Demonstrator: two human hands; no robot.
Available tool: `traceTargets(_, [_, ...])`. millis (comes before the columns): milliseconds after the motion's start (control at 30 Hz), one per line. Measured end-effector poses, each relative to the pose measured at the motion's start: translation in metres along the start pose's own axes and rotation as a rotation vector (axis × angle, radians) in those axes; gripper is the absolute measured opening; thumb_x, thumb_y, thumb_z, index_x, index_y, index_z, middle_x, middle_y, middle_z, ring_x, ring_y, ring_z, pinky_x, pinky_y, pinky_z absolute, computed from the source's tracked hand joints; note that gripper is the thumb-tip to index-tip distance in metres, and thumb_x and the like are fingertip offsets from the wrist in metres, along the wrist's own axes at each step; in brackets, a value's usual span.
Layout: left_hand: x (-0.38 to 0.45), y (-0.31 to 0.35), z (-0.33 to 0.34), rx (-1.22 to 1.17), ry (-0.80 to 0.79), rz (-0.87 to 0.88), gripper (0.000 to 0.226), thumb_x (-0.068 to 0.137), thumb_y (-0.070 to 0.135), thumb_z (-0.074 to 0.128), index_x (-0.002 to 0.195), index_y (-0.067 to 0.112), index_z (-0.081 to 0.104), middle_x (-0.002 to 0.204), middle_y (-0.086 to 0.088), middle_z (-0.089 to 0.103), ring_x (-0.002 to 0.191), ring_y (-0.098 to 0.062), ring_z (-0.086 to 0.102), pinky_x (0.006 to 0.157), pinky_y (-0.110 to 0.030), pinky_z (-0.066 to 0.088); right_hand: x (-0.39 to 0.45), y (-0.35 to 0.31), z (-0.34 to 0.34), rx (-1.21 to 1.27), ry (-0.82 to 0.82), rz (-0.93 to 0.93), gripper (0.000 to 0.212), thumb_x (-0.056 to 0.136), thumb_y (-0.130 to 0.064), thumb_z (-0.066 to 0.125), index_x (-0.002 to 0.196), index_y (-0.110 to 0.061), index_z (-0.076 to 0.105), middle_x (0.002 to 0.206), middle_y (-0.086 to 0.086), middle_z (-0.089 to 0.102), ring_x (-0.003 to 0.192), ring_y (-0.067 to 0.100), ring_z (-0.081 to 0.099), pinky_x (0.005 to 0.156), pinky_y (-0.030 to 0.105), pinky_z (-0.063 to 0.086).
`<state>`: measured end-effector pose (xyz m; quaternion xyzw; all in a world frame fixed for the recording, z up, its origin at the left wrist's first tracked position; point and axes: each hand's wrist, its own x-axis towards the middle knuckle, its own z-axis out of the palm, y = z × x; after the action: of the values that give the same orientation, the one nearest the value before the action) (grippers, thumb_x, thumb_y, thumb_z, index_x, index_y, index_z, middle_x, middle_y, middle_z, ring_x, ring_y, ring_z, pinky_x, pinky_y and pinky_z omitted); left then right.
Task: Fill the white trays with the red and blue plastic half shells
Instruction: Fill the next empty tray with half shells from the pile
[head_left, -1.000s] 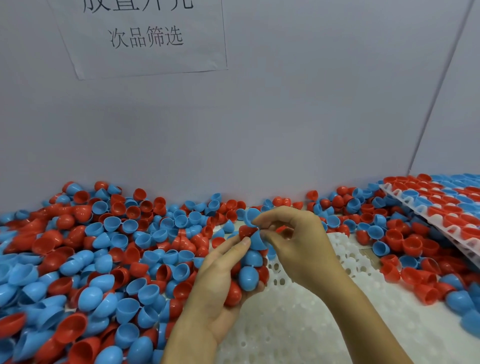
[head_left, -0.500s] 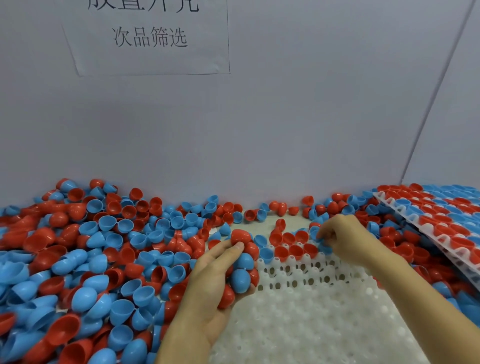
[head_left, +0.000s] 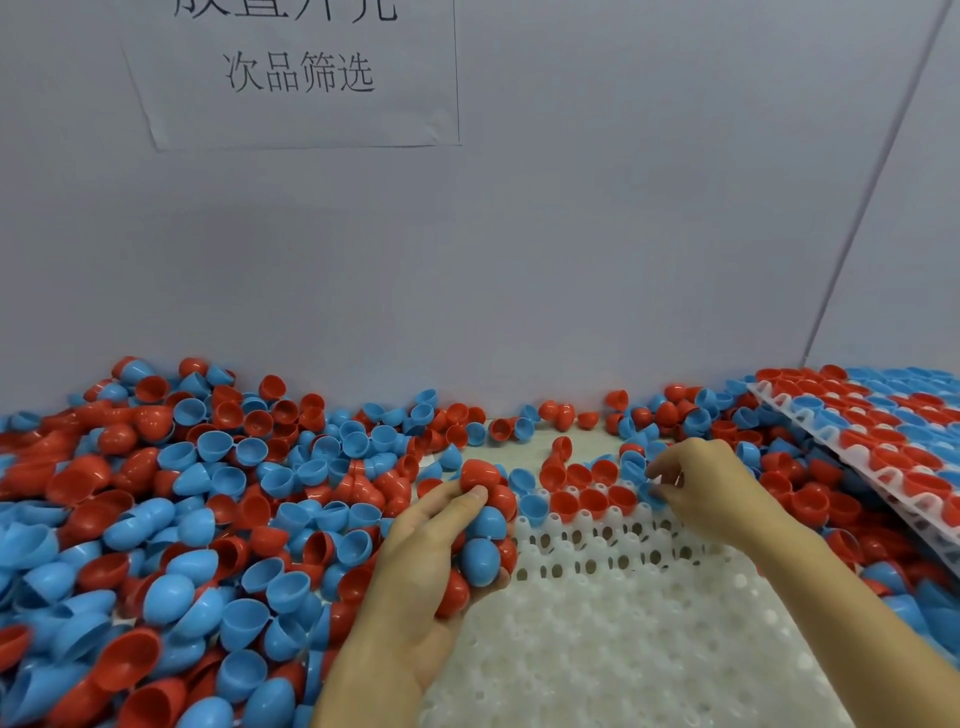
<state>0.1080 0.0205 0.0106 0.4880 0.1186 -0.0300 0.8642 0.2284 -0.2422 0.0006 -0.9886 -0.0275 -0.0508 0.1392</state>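
A: Red and blue plastic half shells, a handful, sit cupped in our left hand, fingers curled round them, just left of the white perforated plastic tray.

B: Right hand?

A: It pinches one blue half shell at the tray's far row, beside the seated red half shells. Loose shell pile left of our grip.

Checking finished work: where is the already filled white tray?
In the head view, the filled white plastic tray sits at the far right, tilted atop loose red and blue half shells, beyond the right hand.
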Motion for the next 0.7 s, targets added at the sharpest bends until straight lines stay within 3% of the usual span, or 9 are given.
traceTargets(200, [0.001,-0.001,0.001,-0.003,0.012,-0.006,0.018,0.091,0.019,0.069,0.082,0.03,0.081,0.086,-0.009,0.078,0.066,-0.02,0.073,0.048,-0.031,0.055,-0.002,0.0,0.0,0.016,0.049,-0.051,0.033,0.092,-0.015,0.069,0.124,-0.02,0.068,0.123,-0.001,0.069,0.104,0.014,0.065,0.096,0.037,0.056])
traceTargets(400, [0.002,-0.002,0.001,-0.056,0.021,-0.028,0.01,0.089,0.019,0.071,0.087,0.02,0.081,0.088,-0.013,0.077,0.065,-0.023,0.072,0.047,-0.031,0.056,-0.004,-0.003,0.002,-0.063,0.029,-0.057,0.026,0.094,-0.02,0.067,0.118,-0.024,0.072,0.126,-0.002,0.066,0.1,0.011,0.062,0.093,0.033,0.056])
traceTargets(533, [0.002,-0.002,0.0,-0.072,0.009,-0.031,0.02,0.094,0.018,0.065,0.085,0.023,0.081,0.084,-0.012,0.076,0.062,-0.02,0.071,0.047,-0.03,0.055,-0.008,-0.009,-0.009,0.047,0.09,-0.032,0.032,0.095,-0.021,0.065,0.127,-0.022,0.066,0.12,0.0,0.068,0.097,0.013,0.064,0.093,0.038,0.056])
traceTargets(633, [0.003,-0.003,0.0,-0.065,0.017,-0.023,0.021,0.095,0.016,0.062,0.089,0.023,0.081,0.086,-0.01,0.077,0.064,-0.02,0.07,0.048,-0.03,0.055,-0.019,-0.034,-0.023,0.227,0.204,-0.089,0.028,0.095,-0.019,0.064,0.122,-0.023,0.068,0.098,-0.013,0.065,0.08,0.001,0.06,0.076,0.019,0.053])
traceTargets(700, [0.004,-0.004,0.0,-0.042,0.026,-0.011,0.022,0.095,0.015,0.063,0.089,0.024,0.081,0.085,-0.009,0.077,0.065,-0.02,0.071,0.048,-0.03,0.055,-0.036,-0.065,-0.03,0.386,0.157,-0.187,0.022,0.094,-0.025,0.064,0.114,-0.032,0.069,0.088,-0.024,0.062,0.075,-0.001,0.063,0.059,0.009,0.049])
